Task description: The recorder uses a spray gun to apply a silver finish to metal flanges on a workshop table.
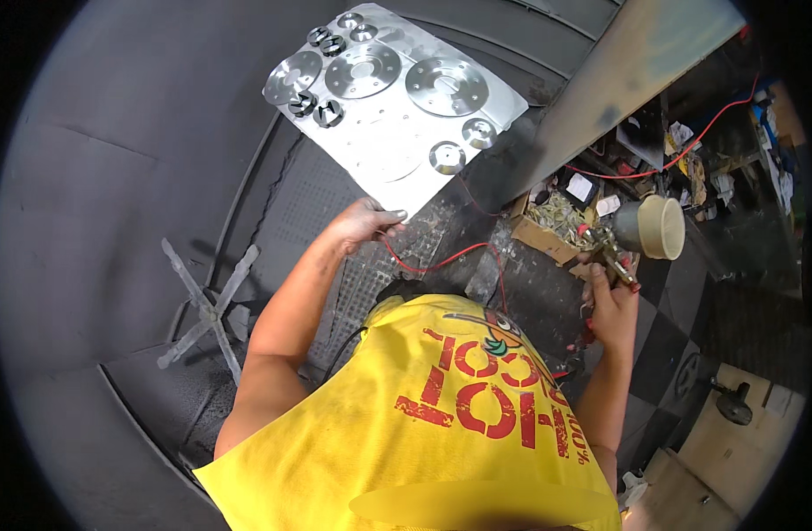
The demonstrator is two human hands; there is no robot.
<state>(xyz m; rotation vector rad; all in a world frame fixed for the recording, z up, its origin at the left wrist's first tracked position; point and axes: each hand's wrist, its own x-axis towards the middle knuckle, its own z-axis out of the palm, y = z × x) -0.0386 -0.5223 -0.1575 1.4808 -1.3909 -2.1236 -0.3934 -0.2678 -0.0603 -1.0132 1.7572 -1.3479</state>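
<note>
My left hand (367, 227) is closed on the near corner of a white sheet (384, 146), thumb on top. Several shiny metal parts rest on that sheet: flat drilled discs such as one large disc (447, 87), and smaller round knob-like pieces, including a conical one (448, 157) at the right and a dark-notched one (328, 113) at the left. Off to the right, my right hand (611, 310) grips a spray gun (608, 252), whose cup (661, 227) points away to the right. Whether a finger is on its trigger cannot be made out.
A red hose (450, 258) curves over the grimy floor between my arms. Beyond the gun stands a cardboard box (539, 232) of scraps, near a tall panel (618, 97). A grey-coated cross-shaped stand (210, 311) is at the left, by dark curved walls (114, 177).
</note>
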